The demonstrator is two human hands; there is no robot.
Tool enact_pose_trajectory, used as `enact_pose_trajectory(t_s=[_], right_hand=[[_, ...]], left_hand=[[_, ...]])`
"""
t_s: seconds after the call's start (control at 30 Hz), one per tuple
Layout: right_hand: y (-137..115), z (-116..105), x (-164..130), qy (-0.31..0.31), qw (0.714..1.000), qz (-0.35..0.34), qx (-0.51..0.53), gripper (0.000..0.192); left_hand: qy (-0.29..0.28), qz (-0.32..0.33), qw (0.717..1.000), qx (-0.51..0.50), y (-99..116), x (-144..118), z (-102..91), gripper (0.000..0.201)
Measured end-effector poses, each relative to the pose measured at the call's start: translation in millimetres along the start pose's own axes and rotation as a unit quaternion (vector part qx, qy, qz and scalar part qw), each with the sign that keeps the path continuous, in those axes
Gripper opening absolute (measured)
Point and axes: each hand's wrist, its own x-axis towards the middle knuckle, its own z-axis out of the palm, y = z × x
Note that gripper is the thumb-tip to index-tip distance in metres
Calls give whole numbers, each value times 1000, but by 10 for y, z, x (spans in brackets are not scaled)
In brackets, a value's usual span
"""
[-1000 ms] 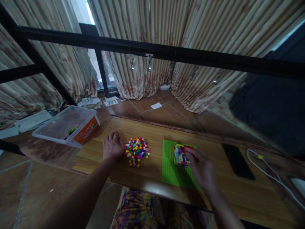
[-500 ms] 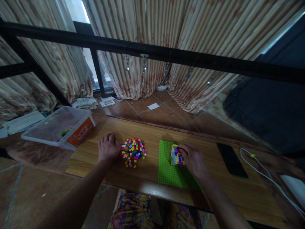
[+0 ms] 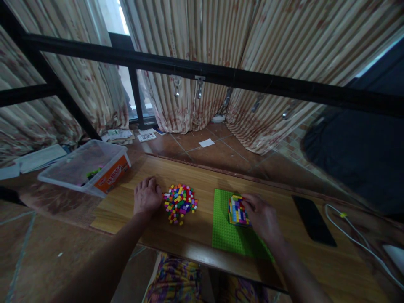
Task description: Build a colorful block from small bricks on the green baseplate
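Observation:
A heap of small multicoloured toy bricks (image 3: 179,203) lies on the wooden table. Just left of it, my left hand (image 3: 147,196) rests palm down on the tabletop, fingers loosely bent and nothing visible in them. On the green baseplate (image 3: 223,235) stands a low block built from coloured bricks (image 3: 238,210). My right hand (image 3: 260,214) is at its right side, thumb and index finger pinched together over the upper right part. Whatever sits between those fingertips is hidden from me. The hand also covers the block's right end.
A clear plastic box (image 3: 85,166) with an orange label and a few green pieces inside stands left of the table (image 3: 126,210). To the right lie a black phone (image 3: 314,219) and a white cable (image 3: 353,235). A black metal rail (image 3: 202,69) crosses in front of the curtains.
The view has shifted slightly, moving everything a little right in the picture. My right hand stays at the brick block, and my left hand stays beside the heap.

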Motion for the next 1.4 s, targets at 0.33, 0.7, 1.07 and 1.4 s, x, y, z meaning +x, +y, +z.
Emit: enact_pose_trajectory(t_s=[0.33,0.7,1.07,1.4], right_hand=[[59,-76,15,49,998,7,-24,30],[280,98,49,-24,985,116,124,39],[209,138,53,-21,965,187,181,38],[134,133,38,-15,972,178,153,38]], left_hand=[[-9,-3,1000,1,3,5,-15,38],[-4,2,1000,9,-7,6,4,39],[-3,-5,1000,-10,5,10,1,40],[-5,0,1000,4,-9,3,17,39]])
